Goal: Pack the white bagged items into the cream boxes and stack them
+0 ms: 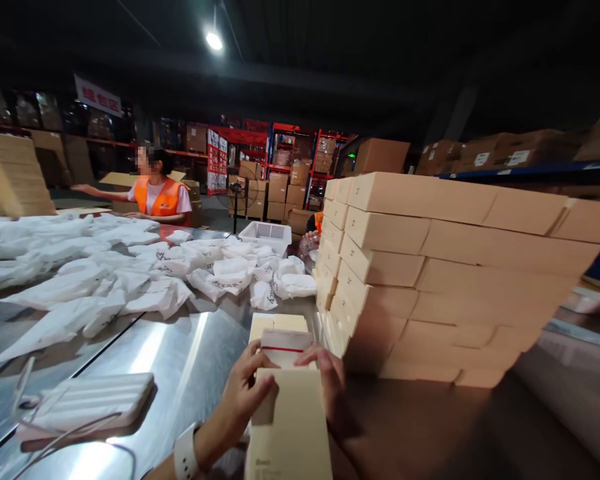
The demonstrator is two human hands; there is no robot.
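A long cream carton (pixel 290 427) stands close in front of me, small dark print near its bottom edge. At its far end sits a flat white piece with a red stripe (pixel 286 340); I cannot tell whether it is a card or a small box. My left hand (pixel 247 387), with a white watch band at the wrist, pinches the left side of this piece, thumb against the carton. The fingers of my right hand (pixel 327 377) press on its right side. Behind it shows a cream flap or a second carton (pixel 279 323).
A tall stack of cream cartons (pixel 460 280) rises at the right. White soft bags (pixel 150 267) cover the metal table's (pixel 180 347) far left. A white ribbed device with a cable (pixel 90 400) lies near left. Beyond are a white basket (pixel 266 235) and a person in an orange vest (pixel 157 197).
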